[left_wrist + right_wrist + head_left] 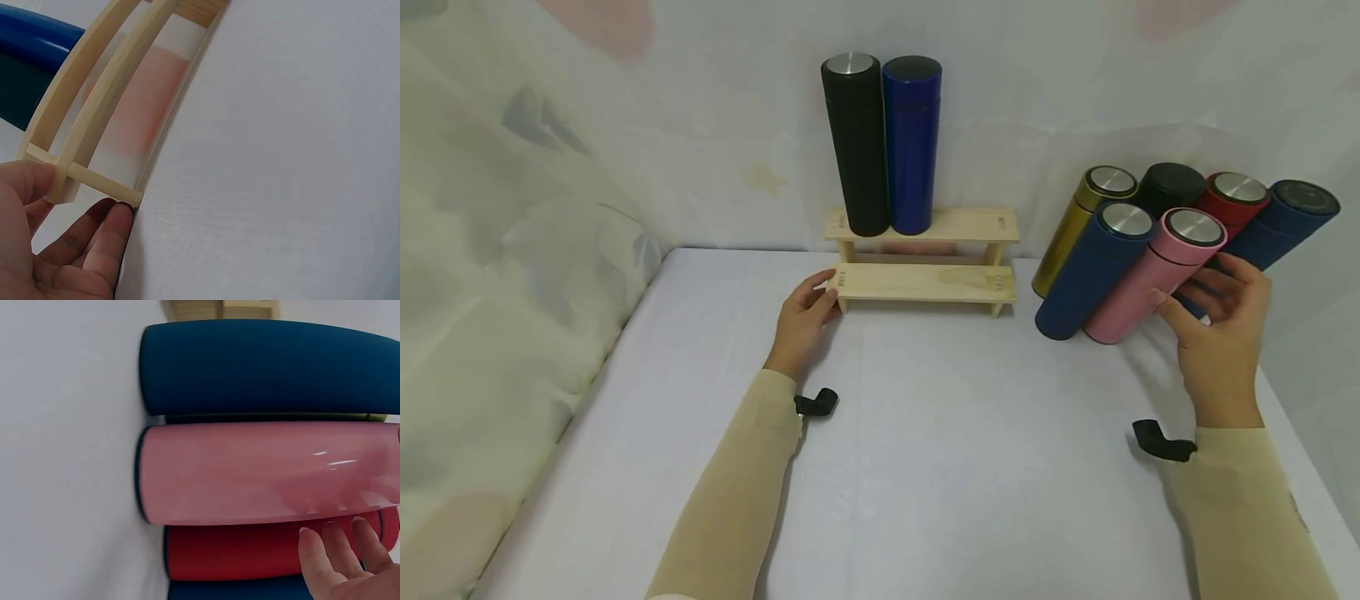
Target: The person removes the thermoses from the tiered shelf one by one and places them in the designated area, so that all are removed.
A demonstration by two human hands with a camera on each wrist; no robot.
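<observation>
At the left end of a two-step wooden rack, my left hand pinches the lower step; in the left wrist view the thumb lies on the step's end and fingers are by the leg. A black thermos and a royal-blue thermos stand on the upper step. My right hand is at the right side of a pink thermos, fingers spread. The right wrist view shows its fingertips beside the pink thermos, in front of a red thermos. Whether they touch is unclear.
Around the pink thermos stand a navy thermos, a gold one, a black-lidded one and another blue one. All are on the white-covered table. A pale patterned cloth hangs behind and at left.
</observation>
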